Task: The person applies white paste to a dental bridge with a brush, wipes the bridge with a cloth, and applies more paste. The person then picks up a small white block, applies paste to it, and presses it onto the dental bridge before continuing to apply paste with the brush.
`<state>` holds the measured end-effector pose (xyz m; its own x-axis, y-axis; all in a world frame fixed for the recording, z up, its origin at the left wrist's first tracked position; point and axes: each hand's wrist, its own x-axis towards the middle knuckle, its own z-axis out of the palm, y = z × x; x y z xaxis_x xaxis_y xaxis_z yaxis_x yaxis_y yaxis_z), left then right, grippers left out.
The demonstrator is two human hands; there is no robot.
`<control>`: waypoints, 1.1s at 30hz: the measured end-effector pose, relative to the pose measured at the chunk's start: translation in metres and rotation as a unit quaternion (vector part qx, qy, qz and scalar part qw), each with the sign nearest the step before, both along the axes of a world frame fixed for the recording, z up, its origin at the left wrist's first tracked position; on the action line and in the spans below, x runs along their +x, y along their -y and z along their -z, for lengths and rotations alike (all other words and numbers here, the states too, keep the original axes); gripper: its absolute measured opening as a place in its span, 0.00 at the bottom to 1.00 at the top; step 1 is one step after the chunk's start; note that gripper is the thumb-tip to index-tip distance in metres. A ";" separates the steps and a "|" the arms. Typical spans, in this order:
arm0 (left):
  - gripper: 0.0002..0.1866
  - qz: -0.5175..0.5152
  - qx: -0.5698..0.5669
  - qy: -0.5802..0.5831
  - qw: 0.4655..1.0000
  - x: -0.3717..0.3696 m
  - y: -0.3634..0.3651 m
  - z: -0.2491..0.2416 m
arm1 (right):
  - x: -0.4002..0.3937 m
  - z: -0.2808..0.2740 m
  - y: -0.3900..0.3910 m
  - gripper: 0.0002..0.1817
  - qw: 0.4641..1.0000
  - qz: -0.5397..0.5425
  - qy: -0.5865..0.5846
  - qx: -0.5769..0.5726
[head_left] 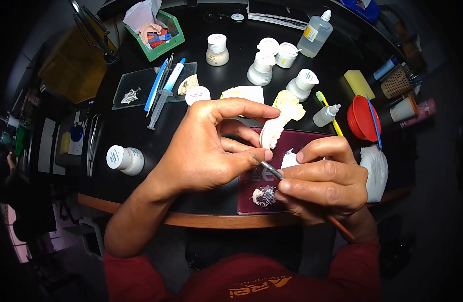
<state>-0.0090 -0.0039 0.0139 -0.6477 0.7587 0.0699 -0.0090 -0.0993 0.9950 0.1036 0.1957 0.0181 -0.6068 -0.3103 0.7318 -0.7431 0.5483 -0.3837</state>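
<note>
My left hand [211, 143] pinches a white dental piece with moulded teeth [271, 135] between thumb and fingertips. A pale yellow dental cast [290, 106] shows right behind that piece. In my right hand [324, 178] is a slim brush [272, 170] with a metal ferrule and a reddish-brown handle; its tip is right at my left thumb. White tissue [290, 159] shows beside my right fingers. Below both hands lies a dark red mat [249, 201], with a crumpled grey-white wad [264, 196] on it.
Several white-capped jars [217, 50] stand across the black table. A glass slab [123, 83] carries a syringe [166, 93] at the left. Toward the right are a red bowl [361, 121], a dropper bottle [326, 116] and a yellow toothbrush [332, 116]. A green bin [166, 48] sits at the back.
</note>
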 end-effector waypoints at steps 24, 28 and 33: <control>0.26 -0.004 -0.002 -0.043 0.999 0.003 -0.001 0.003 | -0.004 0.015 -0.021 0.09 0.974 -0.061 0.137 -0.170; 0.26 -0.004 0.006 -0.065 0.998 0.003 0.000 0.005 | -0.008 0.017 -0.021 0.10 0.982 -0.066 0.097 -0.146; 0.26 0.000 0.011 -0.072 0.997 0.003 -0.001 0.005 | -0.007 0.013 -0.020 0.10 0.988 -0.056 0.081 -0.122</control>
<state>-0.0058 -0.0032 0.0088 -0.6291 0.7564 0.1792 0.1335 -0.1220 0.9835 0.0966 0.2156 0.0056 -0.6936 -0.2093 0.6893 -0.7122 0.3424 -0.6128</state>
